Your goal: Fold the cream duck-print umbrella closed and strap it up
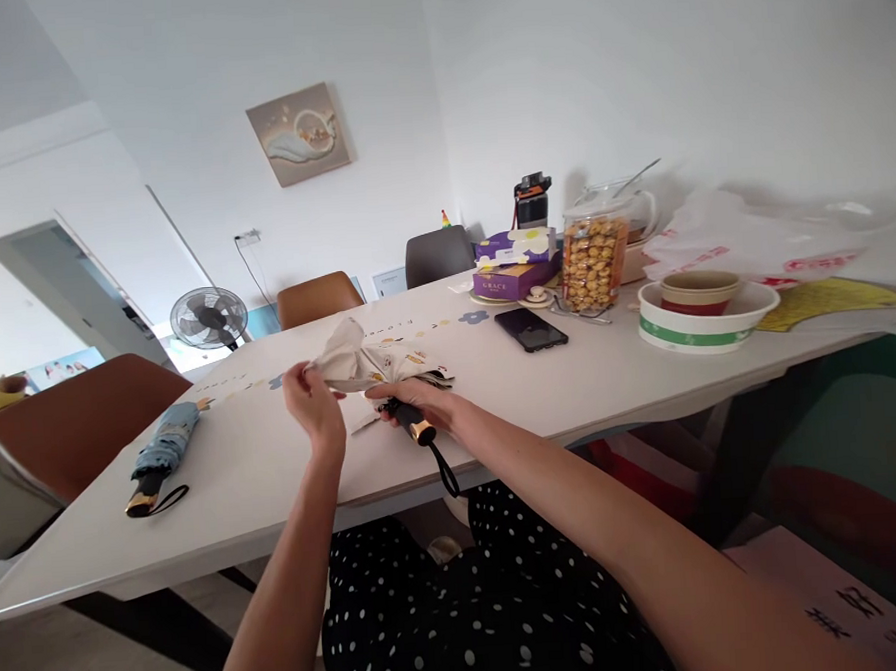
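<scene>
A cream folding umbrella [359, 360] with small printed figures lies loosely bunched over the white table [275, 465]. My right hand [413, 397] is closed round it just above its black handle [415, 425], whose gold ring and wrist strap hang over the table's near edge. My left hand [312, 398] pinches a fold of the cream canopy and holds it up. A second folding umbrella [161, 456], pale blue with a black handle, lies rolled up at the table's left end, away from both hands.
A black phone [530, 328] lies beyond the umbrella. Further right stand a jar of snacks [594, 263], purple boxes [516, 267], a paper bowl [706, 312] and plastic bags [750, 235]. Brown chairs [84, 415] line the far side; a fan [208, 318] stands behind.
</scene>
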